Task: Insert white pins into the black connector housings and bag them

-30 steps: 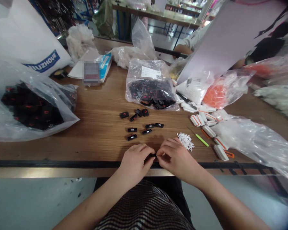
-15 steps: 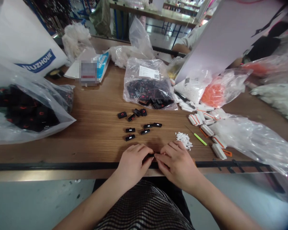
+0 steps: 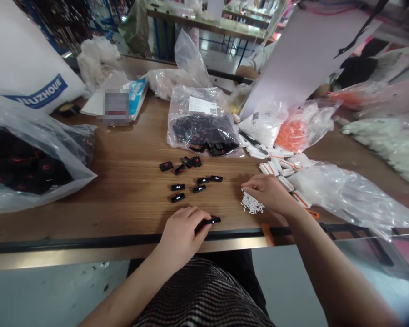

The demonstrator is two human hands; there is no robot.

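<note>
My left hand [image 3: 186, 229] is closed near the table's front edge, pinching a black connector housing [image 3: 214, 220] whose right end sticks out with a white dot on it. Over the far side of a pile of small white plugs [image 3: 252, 204], my right hand [image 3: 267, 190] has its thumb and finger pinched, with a white plug at their tips. Beyond my left hand lie several black housings with white dots [image 3: 177, 186]. Farther back is a group of black housings showing red parts [image 3: 166, 165]. The green-handled pick is hidden by my right hand.
A bag of black housings [image 3: 206, 127] lies at mid-table, and a larger open one [image 3: 27, 163] at left. White-and-orange parts [image 3: 269, 168] and a clear bag [image 3: 347, 195] are on the right. Behind them sit a bag of orange pieces [image 3: 293, 134] and a tall white panel [image 3: 286, 59].
My right hand has left the black housing and moved right and away from me to the white plug pile. My left hand still holds the housing. The camera view has shifted slightly.
</note>
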